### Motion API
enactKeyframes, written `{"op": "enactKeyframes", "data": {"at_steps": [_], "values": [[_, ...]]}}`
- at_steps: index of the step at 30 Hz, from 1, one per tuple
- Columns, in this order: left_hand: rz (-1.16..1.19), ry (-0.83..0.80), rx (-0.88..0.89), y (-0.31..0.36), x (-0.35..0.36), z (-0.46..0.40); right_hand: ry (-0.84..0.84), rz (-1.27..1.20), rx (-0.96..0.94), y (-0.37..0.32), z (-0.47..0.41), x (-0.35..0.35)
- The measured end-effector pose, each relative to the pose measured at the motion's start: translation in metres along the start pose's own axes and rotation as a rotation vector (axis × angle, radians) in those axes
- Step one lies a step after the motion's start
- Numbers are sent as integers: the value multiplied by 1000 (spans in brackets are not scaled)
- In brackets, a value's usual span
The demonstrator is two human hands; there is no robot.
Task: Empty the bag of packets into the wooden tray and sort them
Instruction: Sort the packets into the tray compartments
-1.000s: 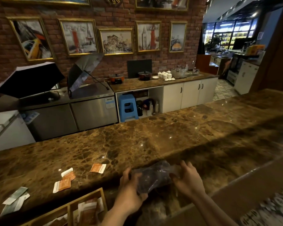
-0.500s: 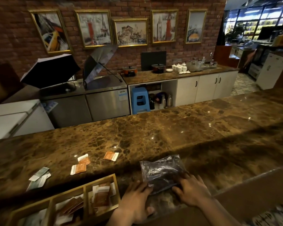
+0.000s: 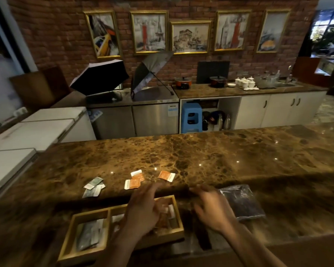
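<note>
A wooden tray [image 3: 85, 214] with compartments lies at the near edge of the marble counter and holds packets. My left hand [image 3: 143, 211] hovers over its right compartment, fingers apart, blurred. My right hand [image 3: 212, 207] is open just right of the tray, apart from the flat clear plastic bag [image 3: 243, 203] lying on the counter. Three orange packets [image 3: 137, 180] and a few green-and-white packets [image 3: 94, 187] lie loose beyond the tray.
The brown marble counter [image 3: 220, 157] stretches far and right. Behind it are steel units, two open umbrellas [image 3: 100, 78], a blue stool [image 3: 191, 117] and white cabinets. White chest freezers [image 3: 27, 132] stand at the left.
Both hands let go of the plastic bag, which now lies flat to the right. My left hand moved over the tray and my right hand shifted left. The view swung left.
</note>
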State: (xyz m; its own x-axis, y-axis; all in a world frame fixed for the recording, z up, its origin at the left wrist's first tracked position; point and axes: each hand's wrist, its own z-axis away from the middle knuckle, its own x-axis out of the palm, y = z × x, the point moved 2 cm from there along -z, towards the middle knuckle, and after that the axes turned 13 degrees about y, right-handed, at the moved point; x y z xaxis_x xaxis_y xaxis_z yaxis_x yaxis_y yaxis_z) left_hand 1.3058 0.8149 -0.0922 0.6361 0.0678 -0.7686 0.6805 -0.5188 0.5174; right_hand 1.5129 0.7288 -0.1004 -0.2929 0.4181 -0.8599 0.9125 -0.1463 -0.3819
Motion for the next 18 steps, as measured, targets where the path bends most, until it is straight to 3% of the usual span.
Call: {"op": "enactKeyframes", "data": {"at_steps": [3,12,18], "values": [[-80,69,-57,-42,-29,8,-61,-10,-101,-43,-3,14],[-122,-245,37,-84,-52,39,-300,20,-127,-100,13,54],[-141,-261,122,-89,-53,40,-367,98,-127,-105,13,62]]}}
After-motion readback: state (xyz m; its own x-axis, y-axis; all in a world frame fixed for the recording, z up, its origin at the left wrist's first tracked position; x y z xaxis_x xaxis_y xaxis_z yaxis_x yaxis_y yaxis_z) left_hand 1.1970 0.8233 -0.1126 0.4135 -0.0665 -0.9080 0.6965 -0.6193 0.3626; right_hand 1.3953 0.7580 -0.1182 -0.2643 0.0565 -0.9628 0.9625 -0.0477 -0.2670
